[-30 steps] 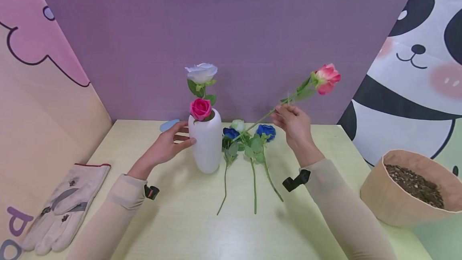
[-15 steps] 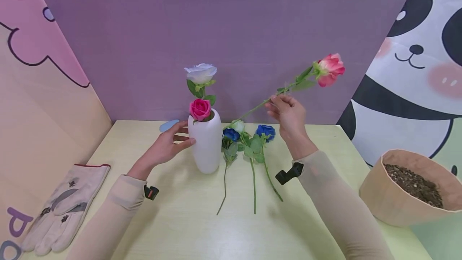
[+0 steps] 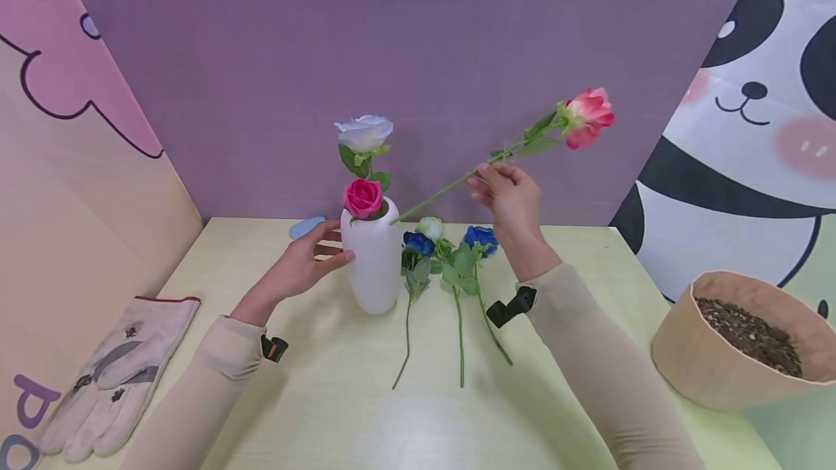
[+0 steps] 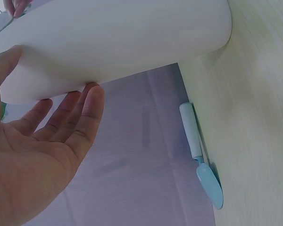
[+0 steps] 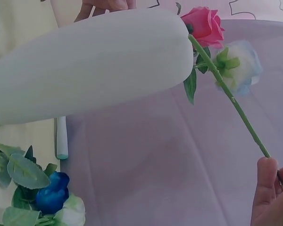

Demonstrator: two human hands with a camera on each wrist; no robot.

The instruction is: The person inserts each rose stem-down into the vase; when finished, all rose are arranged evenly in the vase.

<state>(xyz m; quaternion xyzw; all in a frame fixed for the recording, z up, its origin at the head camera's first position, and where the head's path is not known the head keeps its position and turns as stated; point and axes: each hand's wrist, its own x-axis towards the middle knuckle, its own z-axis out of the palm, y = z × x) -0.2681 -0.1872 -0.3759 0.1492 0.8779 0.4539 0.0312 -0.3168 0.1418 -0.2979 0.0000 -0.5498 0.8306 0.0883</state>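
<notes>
A white vase point(image 3: 372, 267) stands upright on the table, holding a pale blue-white rose point(image 3: 364, 133) and a bright pink rose point(image 3: 363, 198). My left hand point(image 3: 297, 263) holds the vase's left side, thumb in front and fingers behind; the left wrist view shows its fingertips point(image 4: 92, 94) against the wall. With my right hand point(image 3: 509, 201) I pinch the green stem of a coral-pink rose point(image 3: 590, 118), tilted with its bloom up to the right. The stem's lower end point(image 5: 193, 40) is by the vase mouth in the right wrist view; whether it touches the rim, I cannot tell.
Right of the vase lie two blue flowers, one point(image 3: 482, 238) at the right, and a pale green-white flower point(image 3: 430, 228). A light blue trowel point(image 4: 198, 150) lies behind the vase. Gloves point(image 3: 124, 376) lie at left; a pot of soil point(image 3: 686, 347) stands at right.
My right hand has moved left and up with the coral-pink rose, bringing its stem end from over the lying flowers to the vase mouth. My left hand and the vase have stayed put.
</notes>
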